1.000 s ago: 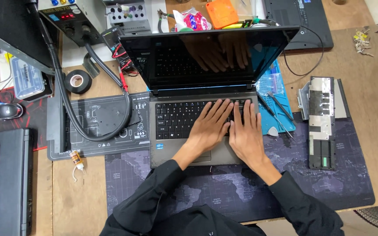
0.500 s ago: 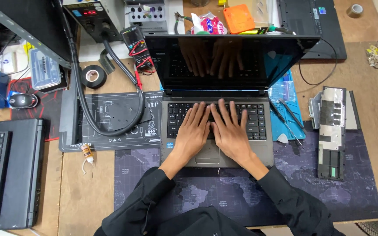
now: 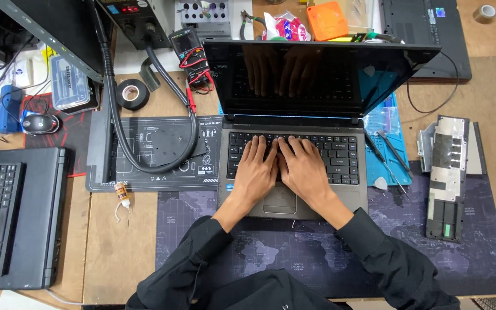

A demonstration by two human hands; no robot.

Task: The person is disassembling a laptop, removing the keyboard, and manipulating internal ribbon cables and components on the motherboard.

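desk mat (image 3: 466, 264): dark world-map print, laptop sits on its upper edge
laptop (image 3: 351, 195): lid open, screen dark, nothing showing yet
left hand (image 3: 256, 172): flat on keyboard (image 3: 340, 152), fingers spread, gripping nothing
right hand (image 3: 304, 169): same, just beside left, empty
progress: keys pressed, no screen response visible
tweezers (image 3: 396, 150): on blue mat, untouched

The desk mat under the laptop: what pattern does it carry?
The desk mat shows a dark world map, head view.
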